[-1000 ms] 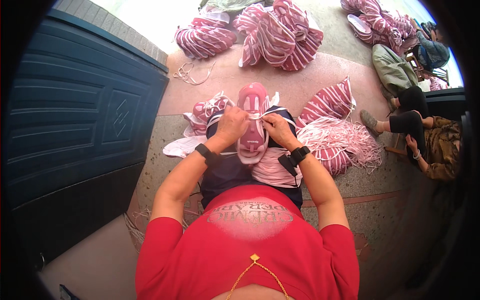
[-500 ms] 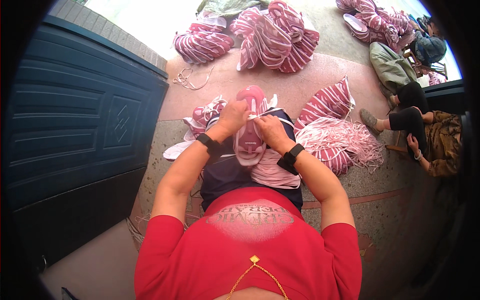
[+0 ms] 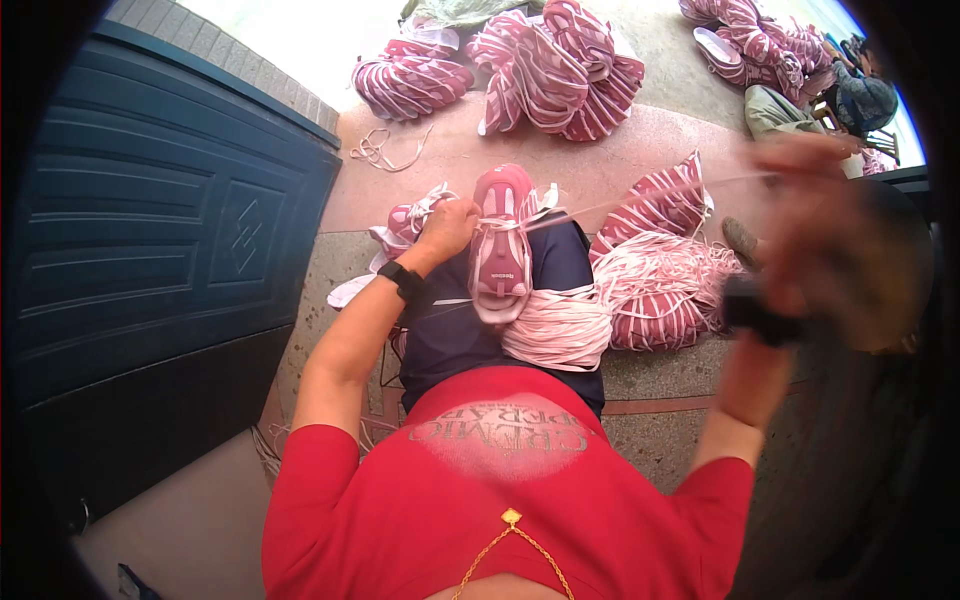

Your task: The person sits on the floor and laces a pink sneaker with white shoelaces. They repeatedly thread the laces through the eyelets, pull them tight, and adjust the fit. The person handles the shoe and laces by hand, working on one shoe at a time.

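A pink sneaker upper (image 3: 502, 262) with white trim lies on my lap, toe pointing away. At its left edge, my left hand (image 3: 452, 230) has its fingers closed on a white shoelace near the eyelets. My right hand (image 3: 800, 220) is far out to the right, smeared by motion. From the upper, a pale shoelace (image 3: 650, 198) stretches in a straight line to the right hand's fingers. On my right thigh rests a bundle of pale pink laces (image 3: 560, 330). Another laced pink upper (image 3: 408, 217) sits just beyond my left hand.
Beyond my right knee lie a striped stack of uppers (image 3: 655, 205) and a heap of loose laces (image 3: 665, 272). More stacked uppers (image 3: 555, 75) lie ahead. A blue door (image 3: 170, 220) stands at left. Another person (image 3: 865, 100) sits far right, near the blurred hand.
Both hands were together over the upper's lacing. My right hand has swung far right, drawing out the lace, while my left hand has shifted slightly left.
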The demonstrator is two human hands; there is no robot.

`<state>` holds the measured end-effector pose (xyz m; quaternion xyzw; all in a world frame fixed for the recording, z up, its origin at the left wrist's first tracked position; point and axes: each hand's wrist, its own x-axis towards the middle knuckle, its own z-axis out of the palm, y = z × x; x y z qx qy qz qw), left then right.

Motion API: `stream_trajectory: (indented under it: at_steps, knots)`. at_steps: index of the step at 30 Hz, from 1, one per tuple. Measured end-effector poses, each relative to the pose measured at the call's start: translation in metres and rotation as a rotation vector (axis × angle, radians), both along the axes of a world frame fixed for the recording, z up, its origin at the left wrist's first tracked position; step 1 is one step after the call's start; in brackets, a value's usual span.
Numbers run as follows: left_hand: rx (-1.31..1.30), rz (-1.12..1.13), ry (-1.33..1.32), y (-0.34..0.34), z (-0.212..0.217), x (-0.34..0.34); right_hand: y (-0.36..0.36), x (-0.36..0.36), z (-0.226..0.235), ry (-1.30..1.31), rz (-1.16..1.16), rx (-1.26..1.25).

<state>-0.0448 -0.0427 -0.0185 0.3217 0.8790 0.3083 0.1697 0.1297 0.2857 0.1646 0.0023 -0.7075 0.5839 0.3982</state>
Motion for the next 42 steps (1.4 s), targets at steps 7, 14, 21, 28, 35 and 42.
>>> stream_trajectory:
  at_steps: [7, 14, 21, 28, 35, 42]
  knots:
    - [0.026, -0.076, 0.136, 0.004, 0.009, 0.022, 0.276, 0.210, 0.096, 0.017, -0.654, -0.183]
    - [-0.074, 0.036, 0.030, -0.006, 0.015, 0.037, 0.088, 0.021, -0.064, -0.493, -0.329, 0.269]
    - [-0.178, 0.049, 0.035, 0.001, 0.012, 0.040, -0.181, -0.064, -0.161, -0.892, 0.231, 0.430]
    - [0.023, -0.045, -0.002, -0.012, -0.015, 0.034, -0.204, -0.073, -0.195, -0.824, 0.129, 0.951]
    - [0.143, -0.033, -0.097, -0.008, -0.010, 0.010, -0.204, -0.072, -0.183, -0.831, 0.237, 0.874]
    - [-0.183, -0.096, -0.332, 0.016, -0.005, -0.028, -0.202, -0.017, -0.176, -1.014, 0.339, 0.513]
